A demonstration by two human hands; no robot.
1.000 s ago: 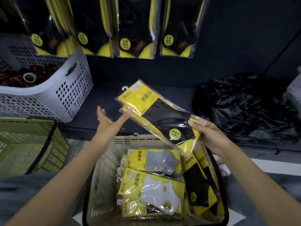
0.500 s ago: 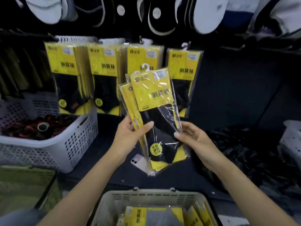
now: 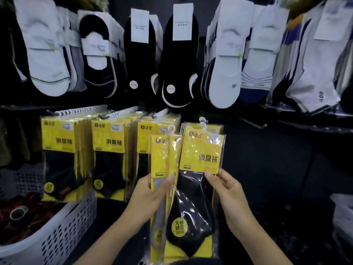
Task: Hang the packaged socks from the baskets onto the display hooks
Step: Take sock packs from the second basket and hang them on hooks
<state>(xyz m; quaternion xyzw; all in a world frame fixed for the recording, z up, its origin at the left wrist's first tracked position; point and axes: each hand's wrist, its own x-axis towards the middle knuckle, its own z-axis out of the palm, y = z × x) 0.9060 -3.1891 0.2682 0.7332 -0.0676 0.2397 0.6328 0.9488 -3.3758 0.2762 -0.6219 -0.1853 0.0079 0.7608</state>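
My left hand (image 3: 151,196) grips a stack of yellow sock packs (image 3: 162,159) with grey socks showing, held upright. Beside it my right hand (image 3: 228,190) holds a yellow pack with black socks (image 3: 198,190), its white hanger loop (image 3: 202,123) raised to the level of the display hooks. Three rows of matching yellow packs (image 3: 108,146) hang on the hooks (image 3: 80,111) to the left. A few more yellow packs (image 3: 215,129) hang right behind the one in my right hand.
White and black low-cut socks (image 3: 177,60) hang on the upper row. A white perforated basket (image 3: 57,232) with dark red items stands at lower left. Black plastic lies at lower right, and an empty dark hook (image 3: 252,123) sticks out to the right.
My view tilted up from the basket to the display. Both hands lifted the packs, and the black-sock pack has separated to the right from the stack in my left hand.
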